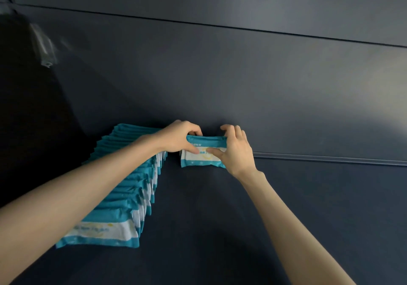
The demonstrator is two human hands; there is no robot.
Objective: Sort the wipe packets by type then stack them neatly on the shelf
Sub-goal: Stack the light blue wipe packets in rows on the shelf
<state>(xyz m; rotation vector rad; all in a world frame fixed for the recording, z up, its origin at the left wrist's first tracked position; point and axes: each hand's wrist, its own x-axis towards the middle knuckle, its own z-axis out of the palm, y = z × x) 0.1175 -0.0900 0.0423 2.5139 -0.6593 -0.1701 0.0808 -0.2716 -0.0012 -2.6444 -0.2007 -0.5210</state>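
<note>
On my far left I see a dark mass [26, 108] I cannot identify, with a scrap of clear plastic [45, 49] catching light above it. The shelf [220, 229] is a dull, dark blue surface, and the back wall [220, 75] behind it is the same blue, crossed by a thin seam high up. Dim light brightens the wall toward the right.

A long row of wipe packets [132, 187] runs from the near left toward the wall, all standing on edge, pressed face to face. Each is teal with a white band. The nearest packet [99, 232] shows teal lettering and a yellow motif on that band, too blurred for me to read.

The left grip [178, 138] reaches over the far end of the row and pinches the upper left corner of a single wipe packet [201, 161]. That packet stands by the back wall, a small gap to the right of the row, facing me; its print is unreadable too. The right grip [236, 150] clamps its upper right corner, thumb on the front. Farther right, a narrow ledge strip [330, 159] runs along the wall.
</note>
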